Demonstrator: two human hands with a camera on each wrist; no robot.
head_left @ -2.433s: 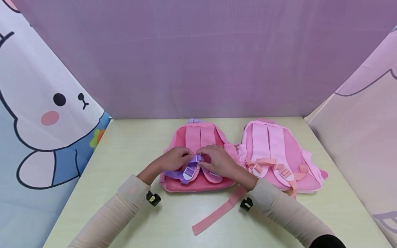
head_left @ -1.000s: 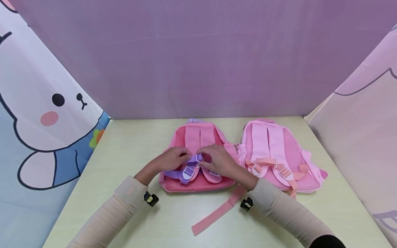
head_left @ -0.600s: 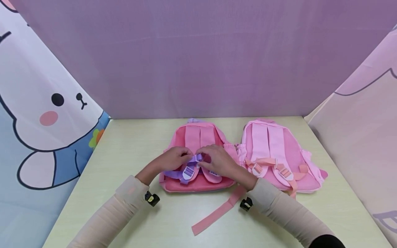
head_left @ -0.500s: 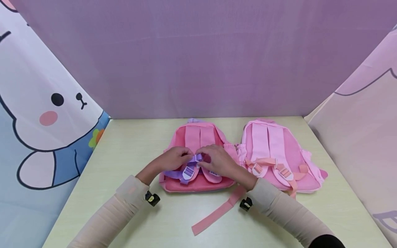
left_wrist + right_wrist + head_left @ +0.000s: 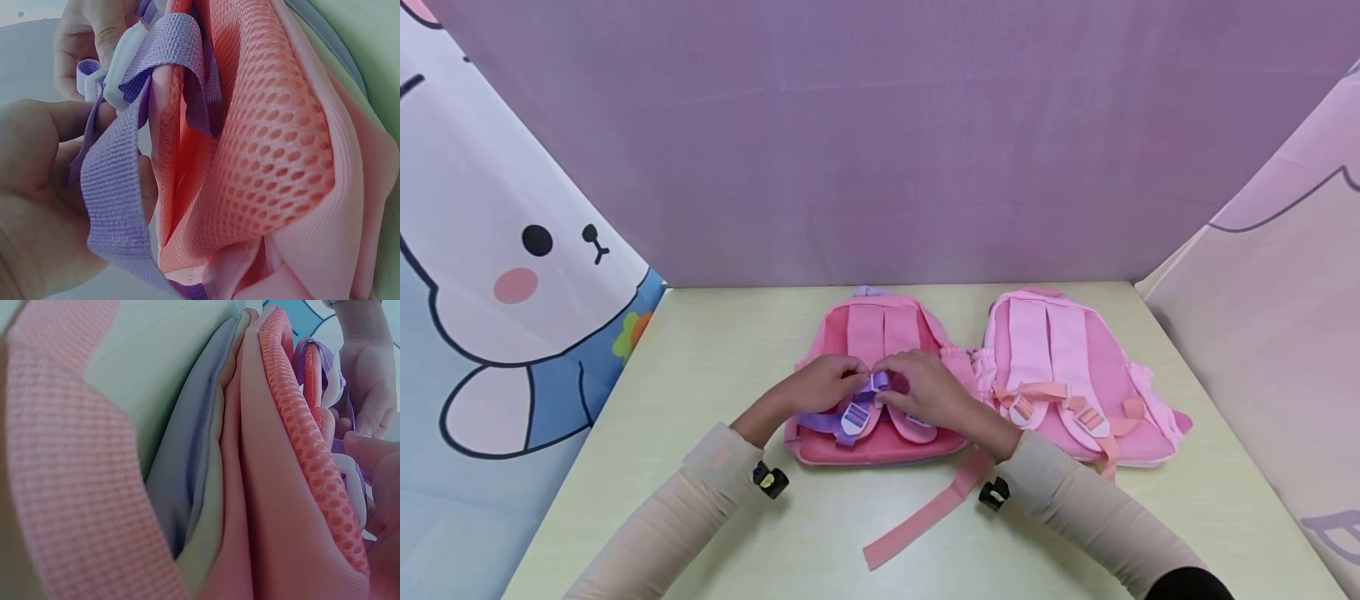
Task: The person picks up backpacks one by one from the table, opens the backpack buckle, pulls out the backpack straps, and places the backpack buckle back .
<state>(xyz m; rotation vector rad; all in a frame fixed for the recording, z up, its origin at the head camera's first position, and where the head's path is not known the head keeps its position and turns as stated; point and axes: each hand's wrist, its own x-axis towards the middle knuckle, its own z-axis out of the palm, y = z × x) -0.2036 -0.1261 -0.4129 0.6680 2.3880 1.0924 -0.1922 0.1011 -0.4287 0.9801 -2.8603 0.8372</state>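
A dark-pink backpack (image 5: 835, 329) lies back side up on the table, its two shoulder straps folded down over it. My left hand (image 5: 822, 385) pinches a purple webbing strap (image 5: 115, 197) close to a small white buckle (image 5: 877, 382). Facing it, my right hand (image 5: 925, 387) pinches the purple strap at that buckle, thumb below and fingers above. Just lower, a white ladder-lock buckle (image 5: 855, 419) hangs on one shoulder strap with purple webbing through it. The fingertips of both hands are partly hidden behind webbing in the left wrist view.
A light-pink backpack (image 5: 1108, 350) with orange straps lies close on the right, back side up. A loose pink strap (image 5: 917, 529) runs out onto the pale table (image 5: 730, 333) under my right wrist. A purple panel (image 5: 895, 167) stands behind the table.
My left hand has shifted slightly right toward the buckle over the last second. My right hand and both backpacks stay practically in place.
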